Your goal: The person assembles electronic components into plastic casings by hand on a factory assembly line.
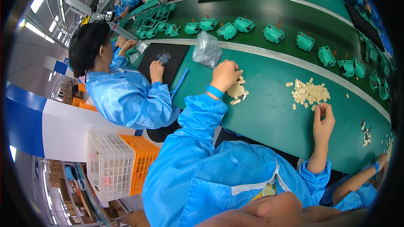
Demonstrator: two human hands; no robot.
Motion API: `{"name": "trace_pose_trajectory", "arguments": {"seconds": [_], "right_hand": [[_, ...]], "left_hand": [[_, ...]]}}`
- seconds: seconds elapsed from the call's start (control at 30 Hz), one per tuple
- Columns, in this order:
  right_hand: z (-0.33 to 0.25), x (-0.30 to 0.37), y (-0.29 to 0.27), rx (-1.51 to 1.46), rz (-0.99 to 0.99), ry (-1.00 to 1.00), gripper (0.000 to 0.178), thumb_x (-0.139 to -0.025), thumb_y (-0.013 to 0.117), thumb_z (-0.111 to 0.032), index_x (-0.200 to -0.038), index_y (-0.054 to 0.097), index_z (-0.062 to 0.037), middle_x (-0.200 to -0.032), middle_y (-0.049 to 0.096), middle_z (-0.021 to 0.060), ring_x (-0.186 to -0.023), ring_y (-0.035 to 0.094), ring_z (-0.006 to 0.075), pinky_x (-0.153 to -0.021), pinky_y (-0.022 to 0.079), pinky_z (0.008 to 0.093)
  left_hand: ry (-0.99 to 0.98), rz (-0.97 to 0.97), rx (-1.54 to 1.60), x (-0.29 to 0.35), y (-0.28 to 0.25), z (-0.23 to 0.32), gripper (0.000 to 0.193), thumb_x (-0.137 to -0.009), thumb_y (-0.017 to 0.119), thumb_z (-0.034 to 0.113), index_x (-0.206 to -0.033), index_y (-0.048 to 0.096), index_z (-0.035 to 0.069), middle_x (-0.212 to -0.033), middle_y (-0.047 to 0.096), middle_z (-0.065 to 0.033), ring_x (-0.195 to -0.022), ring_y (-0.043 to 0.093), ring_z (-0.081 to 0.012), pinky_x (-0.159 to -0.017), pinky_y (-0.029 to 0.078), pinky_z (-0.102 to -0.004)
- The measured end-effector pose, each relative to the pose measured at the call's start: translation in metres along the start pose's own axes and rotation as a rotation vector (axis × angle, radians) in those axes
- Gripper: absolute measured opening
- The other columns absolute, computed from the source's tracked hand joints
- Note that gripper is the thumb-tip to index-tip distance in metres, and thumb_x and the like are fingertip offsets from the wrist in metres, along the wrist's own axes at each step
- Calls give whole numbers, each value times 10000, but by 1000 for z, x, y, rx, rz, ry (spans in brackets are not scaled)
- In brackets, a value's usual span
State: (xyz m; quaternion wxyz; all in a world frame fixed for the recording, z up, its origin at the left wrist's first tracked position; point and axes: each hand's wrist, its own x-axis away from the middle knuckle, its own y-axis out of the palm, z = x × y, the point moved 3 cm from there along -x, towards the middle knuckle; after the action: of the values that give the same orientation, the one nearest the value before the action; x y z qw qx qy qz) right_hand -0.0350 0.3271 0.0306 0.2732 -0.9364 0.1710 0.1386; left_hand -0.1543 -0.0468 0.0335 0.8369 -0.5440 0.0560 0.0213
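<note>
My left hand (pixel 225 75), with a blue band (pixel 214 92) at its wrist, is closed over the upper edge of a small heap of cream-coloured flat pieces (pixel 238 92). Its fingertips are turned away, so whatever they hold is hidden. Farther right lies a larger spread of the same thin cream pieces (pixel 309 92). At the near edge of that spread, my right hand (pixel 324 120) has thumb and fingers pinched together. One small piece lies right by those fingertips; what is between them is too small to make out.
Beyond the green worktop (pixel 269 117) runs a conveyor belt (pixel 290 21) carrying several green plastic housings (pixel 274 33). A clear bag of small grey parts (pixel 207 50) stands by my left hand. Co-workers sit on both sides; the left one uses a black mat (pixel 174 54). Crates (pixel 111 164) stand behind.
</note>
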Motion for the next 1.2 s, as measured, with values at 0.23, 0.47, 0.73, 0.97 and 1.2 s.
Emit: {"name": "trace_pose_trajectory", "arguments": {"seconds": [0.23,0.47,0.73,0.97,1.2], "right_hand": [[-2,3,-2,8,-25,28,57,-947,628,-40,-962,611,12,-829,645,79,-740,607,158,-718,508,294],[-1,2,-5,2,-23,38,65,-952,624,-54,-963,609,7,-823,642,76,-740,605,155,-718,508,298],[-1,1,-4,17,-43,32,69,-957,618,-70,-960,608,-2,-814,639,71,-724,599,152,-698,503,291],[15,-3,-1,74,-39,40,70,-955,624,-67,-957,614,2,-807,645,68,-715,603,142,-676,505,282],[23,-6,-3,68,-12,72,74,-954,630,-68,-952,622,5,-811,646,56,-717,597,125,-682,508,278]], "left_hand": [[63,-26,-369,9,15,26,143,-839,708,160,-886,689,26,-996,667,-155,-954,662,-352,-753,525,-517],[134,129,-207,12,6,21,171,-863,707,183,-929,672,30,-1016,658,-160,-949,651,-364,-787,534,-499],[70,6,-5,16,22,1,196,-919,663,220,-933,662,25,-973,657,-172,-941,639,-394,-815,525,-488],[58,123,167,12,-4,-11,192,-889,605,179,-884,719,24,-900,706,-187,-854,666,-397,-768,534,-472],[58,-8,238,25,-4,-9,226,-819,727,236,-899,735,25,-901,710,-157,-860,679,-347,-773,540,-431]]}}
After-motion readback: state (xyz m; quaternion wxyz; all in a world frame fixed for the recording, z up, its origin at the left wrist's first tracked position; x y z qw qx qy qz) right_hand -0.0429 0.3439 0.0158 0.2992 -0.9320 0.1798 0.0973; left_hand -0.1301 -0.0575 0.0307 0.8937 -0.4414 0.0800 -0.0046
